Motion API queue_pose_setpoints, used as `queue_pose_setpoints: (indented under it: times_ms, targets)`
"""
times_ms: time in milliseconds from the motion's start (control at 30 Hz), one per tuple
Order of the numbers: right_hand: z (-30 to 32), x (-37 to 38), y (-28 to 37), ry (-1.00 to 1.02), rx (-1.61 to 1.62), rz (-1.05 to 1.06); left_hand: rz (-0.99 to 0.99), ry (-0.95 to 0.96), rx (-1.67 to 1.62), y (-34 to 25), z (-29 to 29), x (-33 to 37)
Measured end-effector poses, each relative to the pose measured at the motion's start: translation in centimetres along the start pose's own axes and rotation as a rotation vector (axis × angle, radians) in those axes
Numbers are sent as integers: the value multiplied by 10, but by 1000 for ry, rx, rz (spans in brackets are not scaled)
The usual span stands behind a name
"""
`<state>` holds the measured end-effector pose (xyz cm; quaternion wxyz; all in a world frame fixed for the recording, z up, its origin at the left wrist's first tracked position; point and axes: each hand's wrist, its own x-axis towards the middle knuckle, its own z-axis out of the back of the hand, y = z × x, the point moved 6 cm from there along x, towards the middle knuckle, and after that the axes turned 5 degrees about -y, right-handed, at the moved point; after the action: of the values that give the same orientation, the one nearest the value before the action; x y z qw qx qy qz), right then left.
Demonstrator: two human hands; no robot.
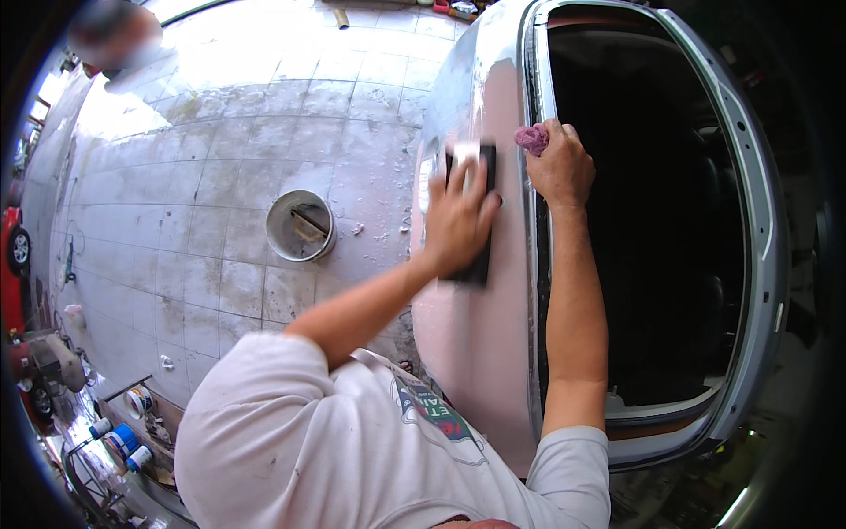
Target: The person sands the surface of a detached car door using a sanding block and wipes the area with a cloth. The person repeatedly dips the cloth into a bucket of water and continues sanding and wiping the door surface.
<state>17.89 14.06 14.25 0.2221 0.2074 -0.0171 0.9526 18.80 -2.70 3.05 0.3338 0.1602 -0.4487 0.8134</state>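
My left hand (460, 216), slightly smeared by motion, presses down on a long black sanding block (481, 264). The block lies on a car body panel (471, 353) coated in dull pink, with grey and whitish patches toward its far end. My right hand (562, 172) is closed around a bunched pinkish-purple cloth (532, 139). That hand rests at the edge of the car's window opening (539, 229), to the right of the block. Dark interior shows through the opening.
On the tiled floor (238, 176) to the left stands a round grey bucket (275, 231) with a stick-like thing and murky contents. Paint cans (123, 439) stand at the lower left. A red vehicle (12, 291) is at the left edge, and another person (115, 35) is at the far left.
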Motion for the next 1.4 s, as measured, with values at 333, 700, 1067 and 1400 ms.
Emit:
queue_pose_setpoints:
  times_ms: [333,700,1067,1400]
  targets:
    - [7,5,38,26,28,71,-138,-14,306,145,-58,183]
    - [-2,0,2,13,17,-11,143,14,-157,55,-17,47]
    - [-2,-1,2,18,-2,-17,159,-52,-125,13,-6,-12]
    - [0,7,32,9,71,56,-84,-146,190,164,-65,187]
